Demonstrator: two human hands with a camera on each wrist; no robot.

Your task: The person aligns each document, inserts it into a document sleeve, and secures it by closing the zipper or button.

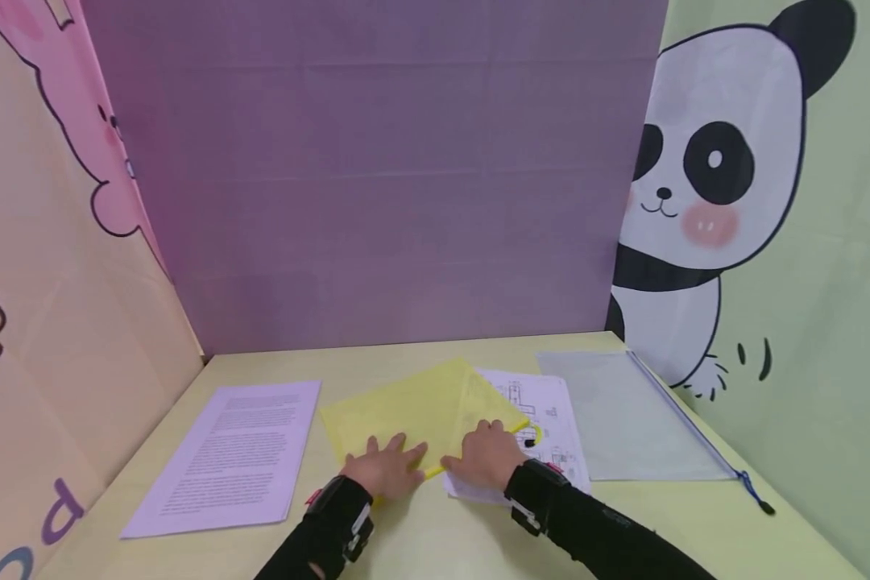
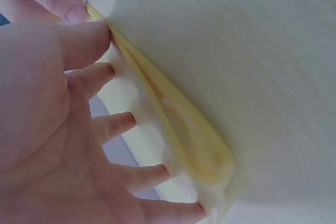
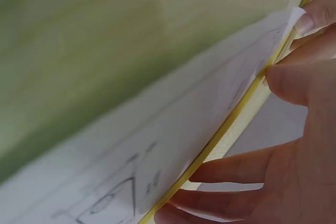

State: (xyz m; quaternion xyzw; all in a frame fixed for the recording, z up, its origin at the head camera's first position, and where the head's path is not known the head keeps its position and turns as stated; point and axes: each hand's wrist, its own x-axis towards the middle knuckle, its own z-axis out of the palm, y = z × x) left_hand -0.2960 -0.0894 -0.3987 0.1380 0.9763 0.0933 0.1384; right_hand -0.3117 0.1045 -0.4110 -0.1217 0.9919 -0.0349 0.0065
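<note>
A translucent yellow zip document bag (image 1: 399, 399) lies slanted on the table, its mouth edge toward the person. My left hand (image 1: 387, 467) presses on it with fingers spread, the thumb (image 2: 89, 45) at the mouth edge. In the left wrist view that mouth gapes in a narrow loop. My right hand (image 1: 489, 453) grips the bag's edge strip (image 3: 231, 119), thumb tip close to the left thumb. Beyond that hand, the yellow pull loop (image 1: 536, 435) with its dark end sticks out. Partly under bag and hand lies a sheet with line drawings (image 1: 551, 411).
On the left lies a printed text sheet (image 1: 239, 459). At the right, a pale translucent zip bag (image 1: 645, 419) with a blue cord pull (image 1: 750, 487) reaches near the table's right edge. A purple backdrop (image 1: 391, 177) and printed side curtains enclose the table (image 1: 377, 354).
</note>
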